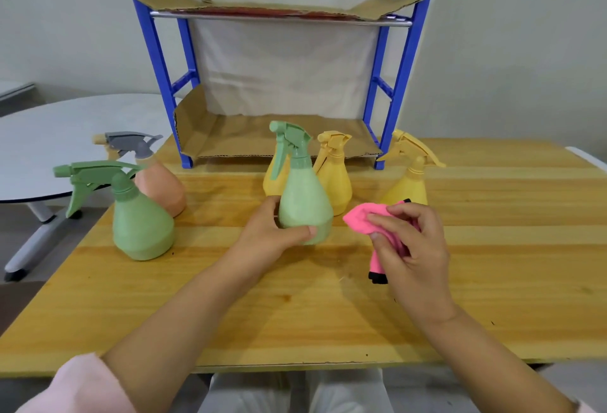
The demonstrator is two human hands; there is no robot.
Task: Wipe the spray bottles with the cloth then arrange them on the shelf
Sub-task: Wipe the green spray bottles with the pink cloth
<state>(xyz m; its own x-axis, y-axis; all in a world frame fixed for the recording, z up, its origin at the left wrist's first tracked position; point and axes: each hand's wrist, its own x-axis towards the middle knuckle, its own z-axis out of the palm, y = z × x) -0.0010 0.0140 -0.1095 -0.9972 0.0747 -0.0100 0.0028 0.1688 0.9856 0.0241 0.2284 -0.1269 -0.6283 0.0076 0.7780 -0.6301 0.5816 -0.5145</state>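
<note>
My left hand (266,232) grips the base of an upright green spray bottle (302,196) at the middle of the wooden table (328,307). My right hand (414,248) holds a bunched pink cloth (364,219) with a black edge, just right of that bottle and apart from it. A second green bottle (141,222) stands at the left, with a peach bottle with a grey trigger (161,182) behind it. Three yellow bottles (338,179) (274,179) (410,182) stand behind, in front of the blue shelf (387,97). Both shelf levels hold only cardboard liners.
The shelf stands at the table's far edge against a white wall, its lower cardboard liner (262,136) level with the tabletop. A round white table (49,150) on a grey leg stands to the left, beyond the wooden table's edge.
</note>
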